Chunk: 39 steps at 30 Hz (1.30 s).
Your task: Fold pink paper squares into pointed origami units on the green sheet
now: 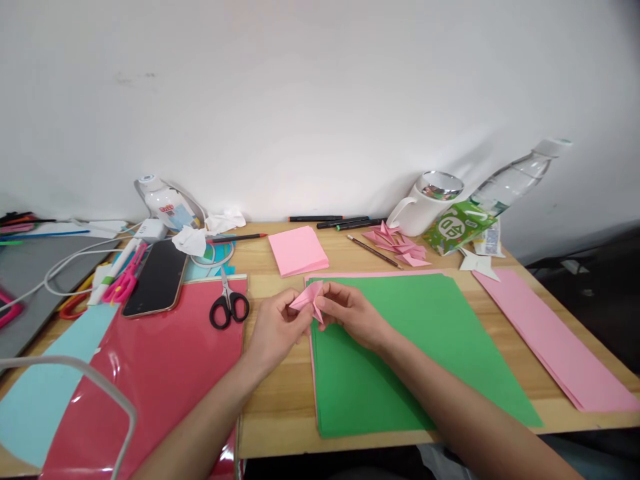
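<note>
Between my two hands is a small folded piece of pink paper point(309, 295) with pointed flaps, held above the near-left corner area of the green paper sheets point(420, 347). My left hand point(281, 321) pinches its left side between thumb and fingers. From the right, my right hand point(350, 310) grips the other side with thumb and forefinger. Some fingertips are hidden behind the paper. Beyond my hands lies a stack of pink paper squares point(299, 251). Several folded pink paper pieces point(397, 245) lie in a heap at the back right.
Black-handled scissors point(229, 308) and a phone point(156, 278) rest on a red folder point(165, 373) at left. Markers point(350, 222), a pencil point(375, 252), a white mug point(429, 203) and a leaning bottle point(520, 175) line the back. Pink strips point(555, 340) lie right; a white cable point(95, 377) crosses front left.
</note>
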{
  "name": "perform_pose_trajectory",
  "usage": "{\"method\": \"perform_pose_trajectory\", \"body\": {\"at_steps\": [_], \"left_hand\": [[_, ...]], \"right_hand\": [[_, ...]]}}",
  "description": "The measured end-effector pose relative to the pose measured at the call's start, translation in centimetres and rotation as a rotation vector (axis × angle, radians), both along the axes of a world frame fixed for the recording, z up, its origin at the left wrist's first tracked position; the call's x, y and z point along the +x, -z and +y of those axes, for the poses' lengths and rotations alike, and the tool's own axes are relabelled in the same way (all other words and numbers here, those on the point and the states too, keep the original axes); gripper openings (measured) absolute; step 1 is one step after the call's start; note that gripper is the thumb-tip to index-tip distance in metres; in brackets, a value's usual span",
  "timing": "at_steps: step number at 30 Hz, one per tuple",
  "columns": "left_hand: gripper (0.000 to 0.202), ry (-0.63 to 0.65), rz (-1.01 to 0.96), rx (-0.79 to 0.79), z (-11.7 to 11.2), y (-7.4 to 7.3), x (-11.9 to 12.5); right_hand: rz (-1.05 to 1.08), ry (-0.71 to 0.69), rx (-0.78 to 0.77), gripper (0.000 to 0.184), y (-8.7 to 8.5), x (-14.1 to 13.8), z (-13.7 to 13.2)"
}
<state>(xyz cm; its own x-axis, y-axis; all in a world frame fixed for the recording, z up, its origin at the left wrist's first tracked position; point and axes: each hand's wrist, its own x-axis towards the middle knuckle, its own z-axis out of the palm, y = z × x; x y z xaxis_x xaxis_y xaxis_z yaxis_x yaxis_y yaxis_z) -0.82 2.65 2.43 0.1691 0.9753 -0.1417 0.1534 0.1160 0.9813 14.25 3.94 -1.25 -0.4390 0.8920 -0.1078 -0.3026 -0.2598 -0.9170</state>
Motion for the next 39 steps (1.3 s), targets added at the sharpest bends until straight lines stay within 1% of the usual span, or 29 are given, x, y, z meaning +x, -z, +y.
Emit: {"method": "perform_pose_trajectory", "body": {"at_steps": [4,8,11,15,17,19,21,23,26,29,31,32,35,39], "left_hand": [[0.020,-0.043,-0.038,-0.001,-0.1,0.4,-0.3],[0.020,-0.051,-0.135,-0.046,-0.1,0.7,-0.2],[0.019,-0.063,-0.178,-0.079,0.0,0.8,0.0],[0.017,-0.084,-0.192,-0.085,-0.1,0.9,0.2],[0.016,-0.101,-0.198,-0.096,-0.1,0.9,0.3],[0.016,-0.107,-0.232,-0.119,-0.1,0.9,0.4],[0.016,-0.088,-0.286,-0.149,-0.2,1.0,0.4],[0.016,-0.068,-0.324,-0.170,-0.2,0.9,0.5],[0.016,-0.082,-0.322,-0.161,-0.1,0.9,0.5],[0.016,-0.141,-0.298,-0.120,0.0,0.8,0.5],[0.017,-0.172,-0.280,-0.103,0.1,0.7,0.6],[0.017,-0.177,-0.271,-0.100,0.1,0.7,0.6],[0.018,-0.165,-0.274,-0.113,0.0,0.7,0.8],[0.031,-0.137,-0.317,-0.131,-0.2,0.9,1.0]], "right_hand": [[-0.119,-0.013,0.030,0.045,0.2,-0.6,-0.4],[-0.307,0.058,0.175,0.055,0.4,-1.1,-0.9],[-0.432,0.105,0.255,0.057,0.2,-1.3,-1.2],[-0.500,0.096,0.269,0.056,0.0,-1.4,-1.4],[-0.552,0.150,0.304,0.054,0.2,-1.4,-1.4],[-0.626,0.253,0.381,0.051,0.5,-1.5,-1.5],[-0.674,0.323,0.455,0.048,0.7,-1.5,-1.6],[-0.683,0.336,0.490,0.045,0.7,-1.4,-1.7],[-0.650,0.299,0.460,0.045,0.6,-1.2,-1.6],[-0.509,0.325,0.398,0.037,0.4,-1.0,-1.5],[-0.400,0.367,0.400,0.026,0.4,-1.1,-1.4],[-0.368,0.379,0.409,0.024,0.4,-1.2,-1.5],[-0.360,0.409,0.403,0.023,0.7,-1.4,-1.5],[-0.407,0.429,0.361,0.021,0.8,-1.4,-1.5]]}}
